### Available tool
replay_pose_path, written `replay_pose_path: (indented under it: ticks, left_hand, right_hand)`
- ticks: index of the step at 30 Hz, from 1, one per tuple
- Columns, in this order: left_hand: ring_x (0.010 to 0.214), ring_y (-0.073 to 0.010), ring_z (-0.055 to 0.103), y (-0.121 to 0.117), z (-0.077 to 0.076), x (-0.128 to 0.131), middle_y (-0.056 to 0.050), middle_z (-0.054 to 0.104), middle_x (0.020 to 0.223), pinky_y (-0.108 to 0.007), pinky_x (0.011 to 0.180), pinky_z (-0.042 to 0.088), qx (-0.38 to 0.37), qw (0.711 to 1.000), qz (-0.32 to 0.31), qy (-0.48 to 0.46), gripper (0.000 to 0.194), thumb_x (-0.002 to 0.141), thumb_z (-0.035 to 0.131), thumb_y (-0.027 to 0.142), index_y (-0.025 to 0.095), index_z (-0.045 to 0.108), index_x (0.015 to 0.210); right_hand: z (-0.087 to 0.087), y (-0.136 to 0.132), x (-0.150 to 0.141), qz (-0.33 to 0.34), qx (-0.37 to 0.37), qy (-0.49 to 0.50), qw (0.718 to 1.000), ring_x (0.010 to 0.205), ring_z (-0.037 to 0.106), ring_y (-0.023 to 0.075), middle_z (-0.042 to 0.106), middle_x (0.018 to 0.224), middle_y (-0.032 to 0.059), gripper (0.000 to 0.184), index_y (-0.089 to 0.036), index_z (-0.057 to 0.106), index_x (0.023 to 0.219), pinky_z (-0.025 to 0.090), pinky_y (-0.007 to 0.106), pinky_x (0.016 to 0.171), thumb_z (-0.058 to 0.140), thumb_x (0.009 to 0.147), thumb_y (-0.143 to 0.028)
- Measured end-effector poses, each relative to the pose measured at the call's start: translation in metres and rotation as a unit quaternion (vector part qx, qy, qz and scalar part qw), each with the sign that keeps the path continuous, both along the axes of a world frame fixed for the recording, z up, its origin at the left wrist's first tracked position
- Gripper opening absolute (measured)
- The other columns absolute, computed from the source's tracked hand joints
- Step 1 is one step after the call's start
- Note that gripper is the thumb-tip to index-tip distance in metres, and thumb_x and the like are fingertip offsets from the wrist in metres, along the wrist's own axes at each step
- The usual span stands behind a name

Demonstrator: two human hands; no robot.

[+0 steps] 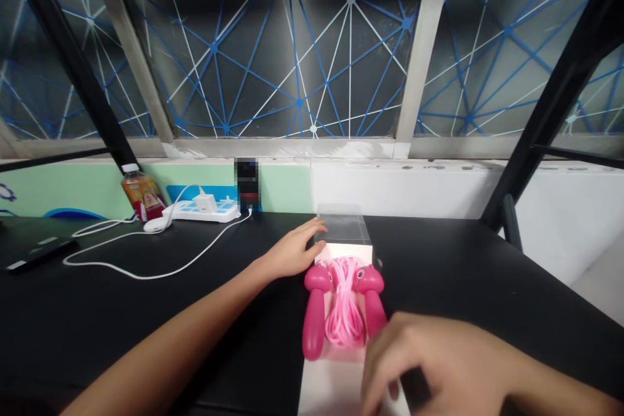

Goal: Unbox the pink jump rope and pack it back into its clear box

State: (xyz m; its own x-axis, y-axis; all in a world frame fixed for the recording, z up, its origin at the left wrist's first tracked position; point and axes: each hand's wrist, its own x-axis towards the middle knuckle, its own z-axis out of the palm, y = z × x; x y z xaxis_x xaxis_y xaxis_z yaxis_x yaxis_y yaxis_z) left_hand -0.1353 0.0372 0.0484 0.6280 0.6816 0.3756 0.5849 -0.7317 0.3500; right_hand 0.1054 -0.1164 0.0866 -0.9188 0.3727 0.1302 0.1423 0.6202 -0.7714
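A pink jump rope [345, 318] lies coiled between its two dark pink handles [314, 328], whose ends are rounded like animal heads. It rests on a long white card tray [329, 387]. Past the tray's far end is a clear plastic box [344, 227]. My left hand [292, 250] has its fingers stretched out and thumb apart, fingertips against the left side of the clear box. My right hand [433, 361] is curled down over the near right edge of the white tray, fingers closed on it; its fingertips are partly hidden. It covers the lower end of the right handle.
A white power strip [207, 210] with a plug and white cable [141, 277] stands at the back left. Beside it are a drink bottle [142, 194] and an upright blurred dark device [247, 184]. A flat black object [41, 253] lies far left. Black frame posts flank the desk.
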Motion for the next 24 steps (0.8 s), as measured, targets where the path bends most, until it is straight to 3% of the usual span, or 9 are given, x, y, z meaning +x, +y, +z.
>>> replay_pose_path:
  ticks: [2, 4, 6, 8, 11, 19, 24]
  left_hand:
    - [0.139, -0.0245, 0.04, -0.006, 0.005, -0.002, -0.007, 0.045, 0.149, -0.04, 0.116, 0.032, 0.019, 1.0, 0.008, -0.007, 0.035, 0.094, 0.049, 0.033, 0.023, 0.057, 0.126]
    - [0.131, -0.0242, 0.048, -0.017, 0.016, -0.005, -0.008, 0.052, 0.142, -0.039, 0.111, 0.037, 0.05, 0.998, 0.012, -0.019, 0.034, 0.093, 0.052, 0.033, 0.022, 0.058, 0.125]
    - [0.1, -0.0192, 0.063, -0.03, 0.029, -0.009, -0.006, 0.066, 0.112, -0.032, 0.09, 0.048, 0.032, 0.999, 0.0, 0.004, 0.028, 0.093, 0.053, 0.036, 0.022, 0.062, 0.115]
    - [0.068, -0.0137, 0.061, -0.042, 0.039, -0.012, 0.001, 0.066, 0.081, -0.025, 0.065, 0.046, -0.048, 0.995, -0.036, 0.075, 0.026, 0.091, 0.056, 0.042, 0.023, 0.064, 0.107]
    - [0.06, -0.0131, 0.055, -0.053, 0.045, -0.012, 0.003, 0.062, 0.072, -0.023, 0.054, 0.036, -0.084, 0.985, -0.058, 0.136, 0.036, 0.081, 0.068, 0.049, 0.023, 0.066, 0.106]
    - [0.064, -0.0154, 0.059, -0.047, 0.028, -0.008, 0.0, 0.064, 0.073, -0.025, 0.057, 0.038, -0.087, 0.991, -0.024, 0.099, 0.029, 0.088, 0.058, 0.045, 0.018, 0.061, 0.101]
    - [0.064, -0.0145, 0.059, -0.046, 0.033, -0.012, 0.0, 0.066, 0.079, -0.024, 0.056, 0.037, -0.115, 0.987, -0.025, 0.112, 0.028, 0.087, 0.058, 0.043, 0.02, 0.058, 0.103]
  right_hand:
    - [-0.002, 0.007, 0.005, -0.127, 0.068, -0.003, 0.99, 0.071, 0.065, 0.0145, 0.073, 0.083, 0.0051, 0.026, -0.015, 0.072, 0.094, 0.049, 0.024, 0.068, 0.054, 0.094, -0.034]
    - [-0.006, 0.017, 0.011, -0.273, 0.191, -0.05, 0.941, 0.074, 0.064, 0.0171, 0.069, 0.082, 0.0045, 0.023, -0.018, 0.069, 0.092, 0.048, 0.029, 0.071, 0.05, 0.096, -0.029]
    - [-0.011, 0.028, 0.016, -0.368, 0.296, -0.125, 0.872, 0.084, 0.064, 0.025, 0.067, 0.093, 0.0085, 0.023, -0.018, 0.067, 0.102, 0.048, 0.037, 0.073, 0.053, 0.094, -0.035]
    - [-0.017, 0.036, 0.019, -0.391, 0.302, -0.176, 0.852, 0.085, 0.064, 0.0277, 0.063, 0.101, 0.01, 0.036, -0.018, 0.062, 0.114, 0.049, 0.041, 0.072, 0.056, 0.091, -0.045]
    - [-0.023, 0.041, 0.018, -0.377, 0.256, -0.188, 0.87, 0.079, 0.064, 0.0237, 0.059, 0.103, 0.0079, 0.04, -0.02, 0.059, 0.118, 0.049, 0.039, 0.071, 0.057, 0.09, -0.05]
    - [-0.032, 0.048, 0.017, -0.388, 0.152, -0.053, 0.907, 0.067, 0.056, 0.0145, 0.056, 0.087, 0.0017, 0.02, -0.021, 0.057, 0.103, 0.046, 0.03, 0.063, 0.055, 0.094, -0.038]
    - [-0.037, 0.048, 0.018, -0.388, 0.145, -0.056, 0.908, 0.07, 0.06, 0.0165, 0.06, 0.09, 0.0035, 0.022, -0.021, 0.052, 0.112, 0.047, 0.032, 0.064, 0.049, 0.096, -0.036]
